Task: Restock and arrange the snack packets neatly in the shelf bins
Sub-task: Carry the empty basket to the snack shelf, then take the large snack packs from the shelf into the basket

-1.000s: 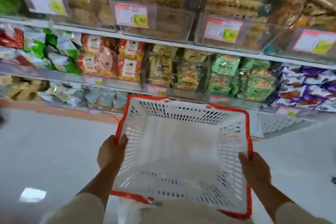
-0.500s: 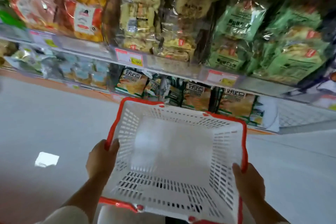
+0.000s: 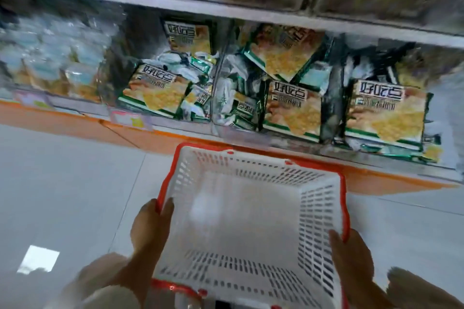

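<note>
I hold a white plastic basket [image 3: 251, 221] with a red rim in front of me, low over the floor; nothing lies in it. My left hand [image 3: 149, 228] grips its left rim, thumb hooked inside. My right hand [image 3: 350, 256] grips the right rim the same way. Just beyond the basket, the lowest shelf holds clear bins of green-edged snack packets [image 3: 292, 108] with yellow crackers pictured on them. The packets in the left bin [image 3: 160, 90] lie tumbled and crooked; those at the right [image 3: 386, 110] stand more upright.
An orange base strip [image 3: 140, 133] runs along the foot of the shelf. To the left, a bin of pale blue packets [image 3: 57, 65] sits on the same shelf. Above, another shelf edge [image 3: 226, 11] carries clear bins. Grey tiled floor [image 3: 62, 195] spreads left and right of the basket.
The view has dropped from the middle shelves to the lowest shelf and come closer. Both hands keep the same grip on the basket, which has come down with them.
</note>
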